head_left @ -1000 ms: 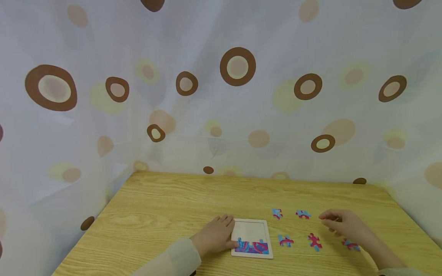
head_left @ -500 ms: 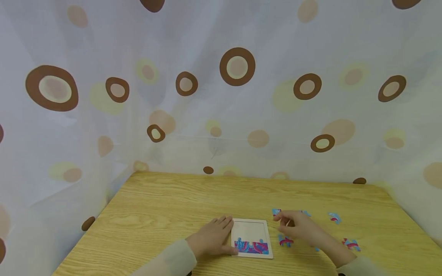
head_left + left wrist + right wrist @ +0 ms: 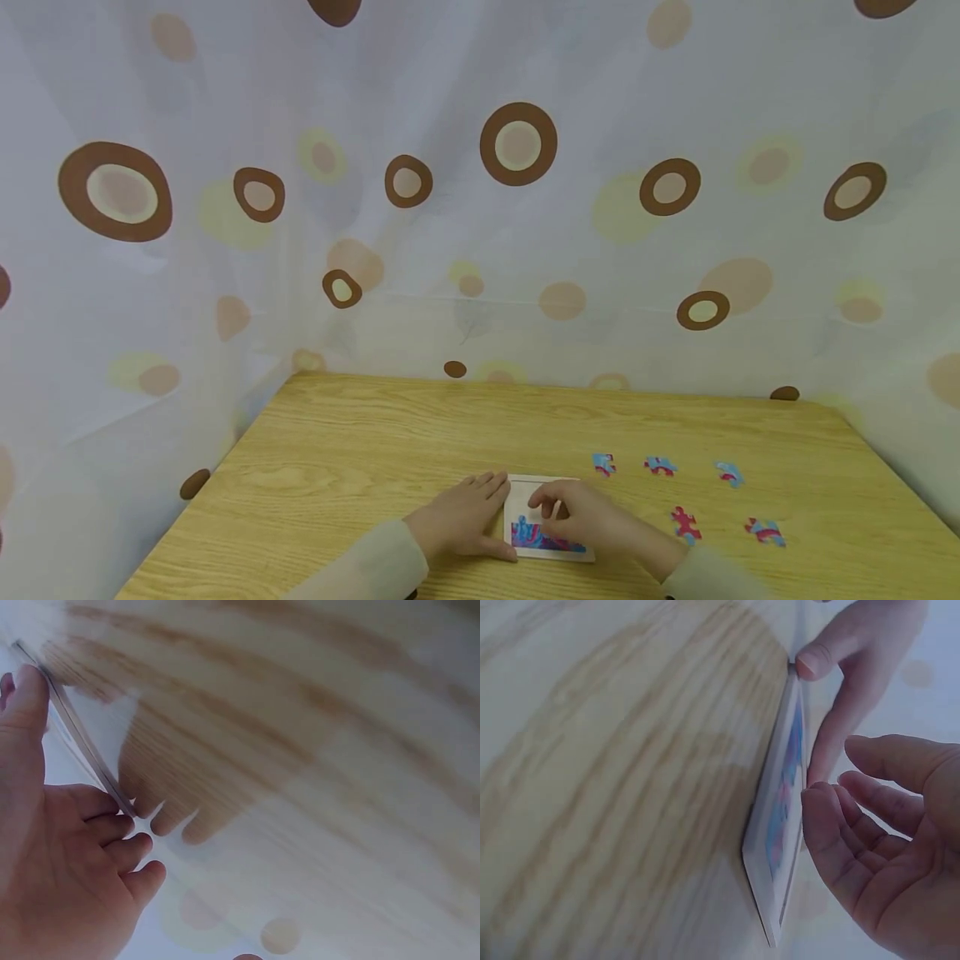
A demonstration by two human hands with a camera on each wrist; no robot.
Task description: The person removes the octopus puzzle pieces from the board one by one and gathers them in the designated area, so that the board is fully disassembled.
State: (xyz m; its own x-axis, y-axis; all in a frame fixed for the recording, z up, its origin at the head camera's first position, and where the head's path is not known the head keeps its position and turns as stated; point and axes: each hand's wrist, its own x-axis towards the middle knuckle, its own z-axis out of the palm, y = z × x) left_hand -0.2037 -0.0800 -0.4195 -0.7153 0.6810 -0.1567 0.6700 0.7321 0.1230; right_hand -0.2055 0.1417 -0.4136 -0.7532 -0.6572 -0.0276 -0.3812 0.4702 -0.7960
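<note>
A square jigsaw tray (image 3: pixel 517 498) with a pale frame lies on the wooden table, its near part filled with blue, purple and pink pieces (image 3: pixel 528 536). My left hand (image 3: pixel 463 517) rests along the tray's left side, fingers stretched out and thumb by the near left corner. Over the tray's right half hovers my right hand (image 3: pixel 588 517), its fingers loosely bent. In the right wrist view the right thumb and fingertips (image 3: pixel 817 796) stand apart, with no piece seen between them. Part of the tray is hidden beneath this hand.
Loose jigsaw pieces lie right of the tray: a blue-red piece (image 3: pixel 603 464), another (image 3: pixel 660 466), one farther right (image 3: pixel 727 474), a red one (image 3: pixel 686 525) and a striped one (image 3: pixel 766 531). A spotted curtain (image 3: pixel 465 250) hangs behind the table (image 3: pixel 375 425).
My right hand has swept left from above the loose pieces to over the tray, uncovering some. A piece just right of the tray is now out of sight. My left hand has hardly moved.
</note>
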